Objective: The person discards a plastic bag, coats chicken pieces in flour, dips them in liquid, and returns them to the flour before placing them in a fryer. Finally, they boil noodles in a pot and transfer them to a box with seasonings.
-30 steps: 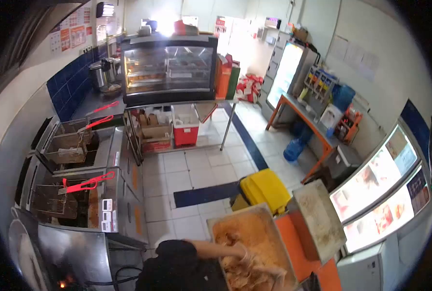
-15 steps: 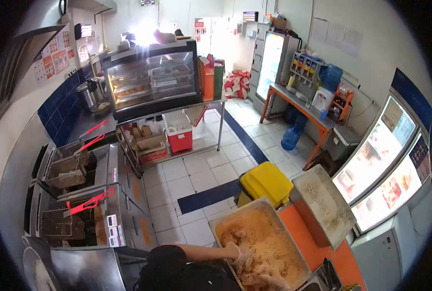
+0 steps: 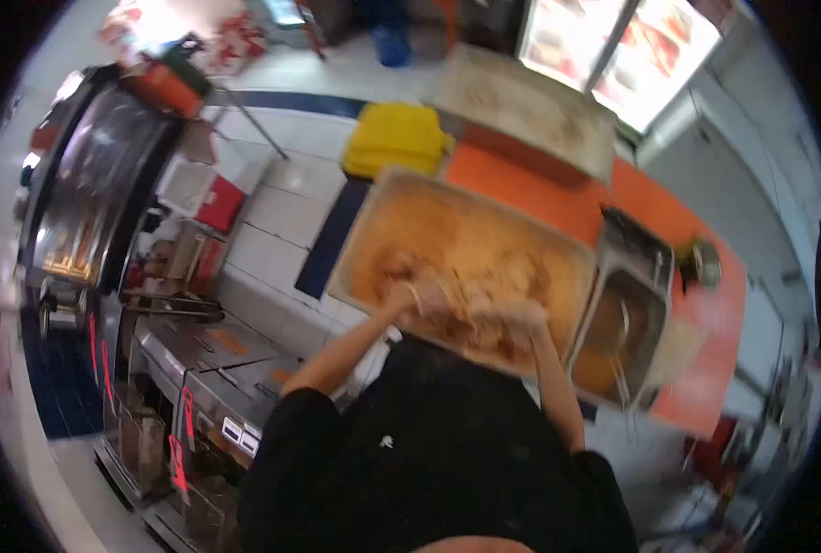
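Well inside tray (image 3: 495, 205) rim: left hand (image 3: 409, 297), right hand (image 3: 519, 319).

Right hand (image 3: 518, 319) now visible in tray (image 3: 383, 226)

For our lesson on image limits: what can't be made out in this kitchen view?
Head view:
Left hand and right hand: motion blur, grip unreadable.
Tray: blur merges the pieces in it.
Pan: contents smeared by blur.
Fryer: dark, partly cut by the lens edge.
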{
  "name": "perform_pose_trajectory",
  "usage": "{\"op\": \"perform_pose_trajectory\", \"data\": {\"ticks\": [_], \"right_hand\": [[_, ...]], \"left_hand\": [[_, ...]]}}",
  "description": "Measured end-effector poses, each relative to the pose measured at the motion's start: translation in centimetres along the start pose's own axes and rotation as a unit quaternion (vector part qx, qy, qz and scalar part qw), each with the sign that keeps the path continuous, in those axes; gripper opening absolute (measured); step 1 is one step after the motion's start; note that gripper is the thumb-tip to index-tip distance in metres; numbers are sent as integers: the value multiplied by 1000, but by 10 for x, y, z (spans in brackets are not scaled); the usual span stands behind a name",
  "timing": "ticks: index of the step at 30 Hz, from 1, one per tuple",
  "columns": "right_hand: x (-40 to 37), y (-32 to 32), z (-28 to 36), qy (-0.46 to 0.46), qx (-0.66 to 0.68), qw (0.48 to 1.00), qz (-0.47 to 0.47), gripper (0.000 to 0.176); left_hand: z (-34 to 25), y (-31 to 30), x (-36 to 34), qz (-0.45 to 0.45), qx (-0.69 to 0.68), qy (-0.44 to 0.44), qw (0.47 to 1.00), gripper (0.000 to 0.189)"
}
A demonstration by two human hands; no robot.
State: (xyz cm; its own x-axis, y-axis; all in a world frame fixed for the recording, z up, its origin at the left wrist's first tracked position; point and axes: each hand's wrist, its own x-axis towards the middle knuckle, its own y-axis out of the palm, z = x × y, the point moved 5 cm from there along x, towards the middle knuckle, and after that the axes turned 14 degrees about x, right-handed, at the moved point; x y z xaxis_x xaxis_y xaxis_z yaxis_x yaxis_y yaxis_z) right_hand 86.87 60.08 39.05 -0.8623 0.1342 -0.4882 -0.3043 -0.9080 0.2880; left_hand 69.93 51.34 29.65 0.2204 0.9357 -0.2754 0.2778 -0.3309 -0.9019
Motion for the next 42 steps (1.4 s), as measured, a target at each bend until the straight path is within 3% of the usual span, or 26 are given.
{"op": "perform_pose_trajectory", "data": {"ticks": [4,5,6,8,9,10,11,13,15,16,17,19,20,23,24,25,27,28,29,30,32,34,37,40,41,42], "right_hand": [[-19,7,18,9,57,998,-28,52],[-20,0,16,11,73,997,-38,52],[-12,-17,-13,12,90,995,-45,48],[-1,-44,-64,21,137,988,-66,36],[-4,-33,-51,25,139,988,-64,36],[-9,-14,-15,-27,-19,996,-80,36],[0,-22,-36,-29,-20,996,-80,38],[17,-38,-77,-33,-23,996,-81,42],[-4,-35,-77,18,303,948,-95,40],[-14,-33,-72,38,455,885,-93,39],[-25,-34,-59,33,455,884,-100,39],[-45,-35,-18,-139,347,926,-57,29],[-50,-45,-22,-158,449,876,-84,26],[-41,-60,-17,-130,418,892,-113,31],[-36,-67,-12,-117,403,899,-126,34],[-31,-74,-7,-107,387,905,-139,38],[-27,-88,-1,-93,357,914,-168,45],[-24,-94,1,-184,195,950,-157,47],[-28,-83,26,-275,35,945,-173,48],[-31,-87,26,-161,246,922,-253,49],[-33,-87,21,-43,444,837,-316,51],[-18,-104,-3,-81,347,904,-238,34],[-14,-94,-4,-146,442,871,-156,34],[12,-106,-31,-133,449,875,-124,33],[12,-103,-25,-132,452,875,-115,32],[9,-98,-25,-122,462,868,-135,34]], "left_hand": [[-18,-16,9,40,-9,67,997,48],[-18,-45,-1,-27,-121,30,992,48],[-4,-17,-2,71,-64,-13,995,56],[-30,-40,-12,59,-60,-56,995,60],[-39,-47,-15,47,-57,-97,993,64],[-35,-31,-9,41,-44,-56,997,66],[-32,-17,-3,34,-32,-16,999,68],[-35,-39,-12,75,-56,-97,991,65],[-6,-3,-7,-38,-13,29,999,61],[-16,-32,-18,-126,-12,57,990,59],[-25,-63,-31,-212,-12,83,974,57],[-29,-102,-49,-201,3,34,979,56],[-21,-111,-55,-186,19,-21,982,55],[13,-112,-43,-137,-79,-104,982,57],[11,-115,-38,-65,-93,-160,981,71],[18,-102,-33,-66,-92,-157,981,71],[41,-61,-17,25,71,-170,983,53],[37,-67,-15,25,74,-164,983,53],[27,-75,-15,37,89,-162,982,61],[20,-78,-14,47,103,-161,980,70],[59,-39,-11,7,115,-147,982,68],[71,-40,-8,-29,128,-133,982,66],[70,-58,8,12,232,-135,963,57],[101,-45,29,2,188,-188,964,52],[81,-69,25,-26,283,-86,955,43],[85,-73,25,-60,198,-41,978,38]]}}
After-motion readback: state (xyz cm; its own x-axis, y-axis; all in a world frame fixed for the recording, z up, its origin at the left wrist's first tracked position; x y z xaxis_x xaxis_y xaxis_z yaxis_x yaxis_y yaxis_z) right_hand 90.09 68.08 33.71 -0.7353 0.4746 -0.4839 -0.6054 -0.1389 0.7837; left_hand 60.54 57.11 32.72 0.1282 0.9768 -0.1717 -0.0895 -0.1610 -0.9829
